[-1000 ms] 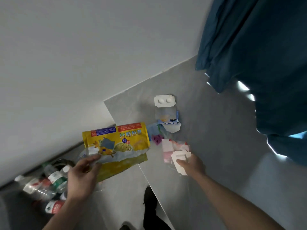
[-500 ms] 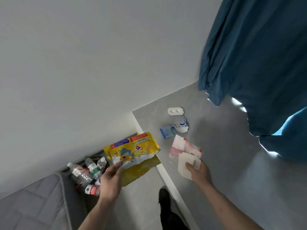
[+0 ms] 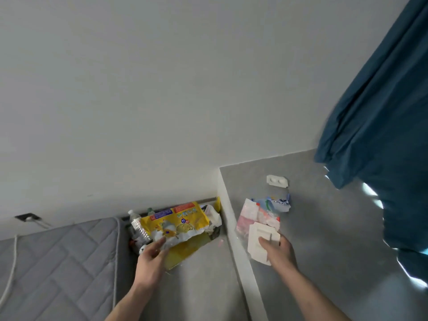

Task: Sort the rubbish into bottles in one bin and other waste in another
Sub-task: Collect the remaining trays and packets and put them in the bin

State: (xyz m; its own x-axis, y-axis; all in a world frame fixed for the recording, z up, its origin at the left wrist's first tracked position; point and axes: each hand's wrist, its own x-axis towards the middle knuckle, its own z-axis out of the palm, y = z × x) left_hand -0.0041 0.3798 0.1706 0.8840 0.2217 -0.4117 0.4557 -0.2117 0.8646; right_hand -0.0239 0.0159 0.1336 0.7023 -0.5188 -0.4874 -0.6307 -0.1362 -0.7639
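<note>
— So, what do you see in the room?

— I see a big plain white wall (image 3: 162, 89) that fills most of the view. A dark blue curtain (image 3: 382, 123) hangs on the right, and bright light peeks out at its edge. A grey quilted mattress (image 3: 58, 262) lies low on the left, with a white cord beside it.

— And the surface?

— It is a flat grey counter (image 3: 324, 251) with a white front edge. It runs up to the wall.

— What lies on it?

— A small white pill pack (image 3: 277, 180) sits near the wall, on its own. Closer to me is a little heap of wrappers (image 3: 266, 209), pink, white and blue, all touching.

— What are the hands doing?

— My right hand (image 3: 278, 249) presses down on a white card piece (image 3: 257, 242) at the near end of the heap, thumb on top. My left hand (image 3: 150, 258) pinches the bottom edge of a yellow snack bag (image 3: 176, 224). It holds the bag low in the gap between mattress and counter.

— Where are the bottles?

— A clear bottle (image 3: 139, 228) stands just behind the bag, down by the wall. More rubbish (image 3: 213, 218) sits to its right, but I cannot see the bins clearly.
</note>
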